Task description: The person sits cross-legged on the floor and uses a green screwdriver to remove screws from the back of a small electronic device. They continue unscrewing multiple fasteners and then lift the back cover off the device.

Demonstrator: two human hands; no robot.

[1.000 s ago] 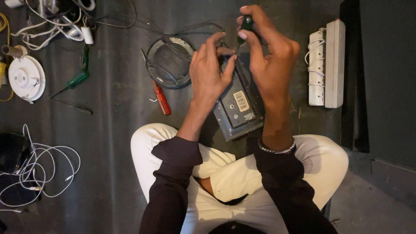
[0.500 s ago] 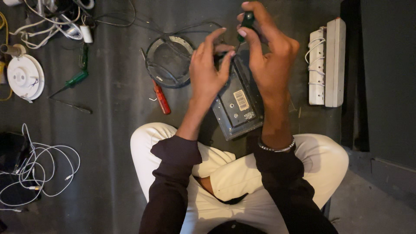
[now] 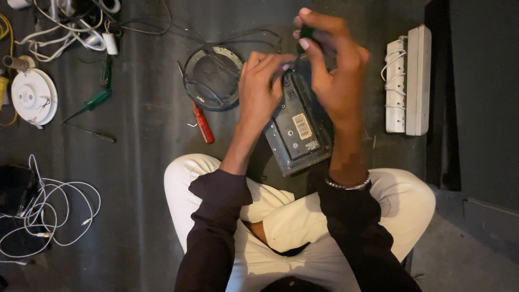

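A dark grey flat device with a barcode sticker lies tilted on the floor in front of my crossed legs. My right hand is raised over its far end and grips the green handle of a screwdriver, with the tip pointing down at the device's top edge. My left hand rests on the device's upper left corner, fingers pinched near the screwdriver tip. The tip itself is hidden between my fingers.
A round black ring with wires lies left of the device, beside a red-handled screwdriver. A green-handled screwdriver, a white round fitting and white cables lie at left. White power strips sit at right.
Both hands stay over the device's far end. My left-hand fingers have closed in toward the screwdriver tip, and the right hand has shifted slightly on the handle.
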